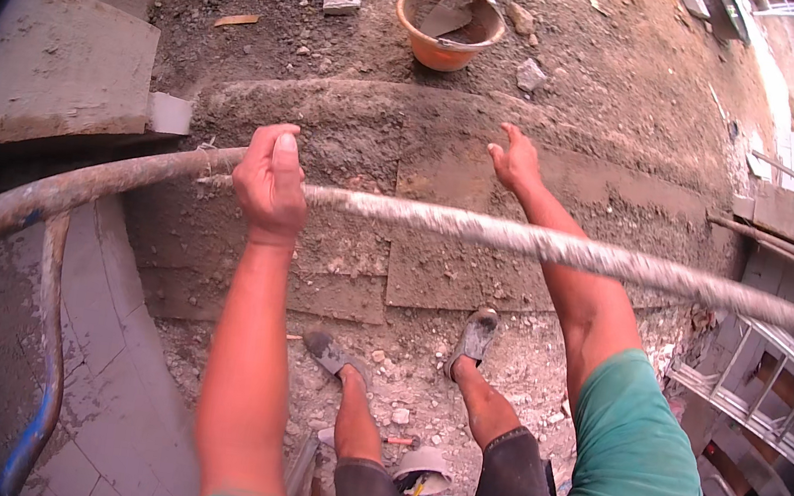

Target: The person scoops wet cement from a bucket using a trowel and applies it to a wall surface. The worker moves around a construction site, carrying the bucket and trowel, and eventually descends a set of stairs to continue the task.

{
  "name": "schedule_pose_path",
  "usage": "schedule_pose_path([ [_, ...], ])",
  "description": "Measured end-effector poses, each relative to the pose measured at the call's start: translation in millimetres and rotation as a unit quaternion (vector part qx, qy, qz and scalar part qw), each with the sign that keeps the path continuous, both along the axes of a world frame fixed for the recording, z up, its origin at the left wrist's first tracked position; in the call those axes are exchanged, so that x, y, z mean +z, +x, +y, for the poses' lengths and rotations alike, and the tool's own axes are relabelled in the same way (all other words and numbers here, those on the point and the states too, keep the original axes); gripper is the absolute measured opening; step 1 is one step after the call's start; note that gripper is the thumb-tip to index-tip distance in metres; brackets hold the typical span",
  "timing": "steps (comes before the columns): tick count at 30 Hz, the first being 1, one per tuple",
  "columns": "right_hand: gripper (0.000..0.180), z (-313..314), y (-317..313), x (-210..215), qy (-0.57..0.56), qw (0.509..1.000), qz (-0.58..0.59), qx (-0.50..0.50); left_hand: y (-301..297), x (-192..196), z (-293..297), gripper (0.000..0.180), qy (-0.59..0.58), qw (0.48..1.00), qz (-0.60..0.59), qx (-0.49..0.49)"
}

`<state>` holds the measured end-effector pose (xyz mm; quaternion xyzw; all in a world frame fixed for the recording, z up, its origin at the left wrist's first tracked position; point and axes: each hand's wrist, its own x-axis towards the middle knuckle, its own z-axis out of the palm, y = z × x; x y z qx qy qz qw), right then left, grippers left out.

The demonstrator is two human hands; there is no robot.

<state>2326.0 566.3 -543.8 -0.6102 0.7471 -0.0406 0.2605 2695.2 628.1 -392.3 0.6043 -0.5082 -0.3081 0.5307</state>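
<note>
Two hands are in view: the left hand point(271, 181) is at the meeting of one whitish pole point(441, 222) and one rusty pipe point(96, 175), its fingers curled, though which of the two they grip, if either, cannot be told; the right hand point(517, 159) reaches beyond the pole, its thumb and fingers parted and clear of it. The pole runs rightward from the left hand, across the right forearm. Ahead, one orange basin point(442, 55) stands on the rubble-strewn ground point(598, 94) with one trowel point(448, 16) in it.
</note>
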Motion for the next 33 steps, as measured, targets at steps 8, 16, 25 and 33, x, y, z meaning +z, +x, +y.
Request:
schedule_pose_path([
  [8,0.06,-124,42,-35,-0.101,0.984,0.126,0.074,1,2,1,0.033,0.025,1.0,-0.008,0.011],
  [16,0.062,-169,67,-50,0.009,0.962,0.234,0.138,6,2,3,0.032,0.037,0.999,-0.026,-0.002],
  [25,0.051,-176,53,-45,0.055,0.946,0.244,0.206,1,3,3,0.038,0.052,0.998,-0.025,0.015],
  [33,0.051,-168,40,-53,0.007,0.938,0.258,0.233,1,2,3,0.039,0.039,0.998,-0.043,0.022],
])
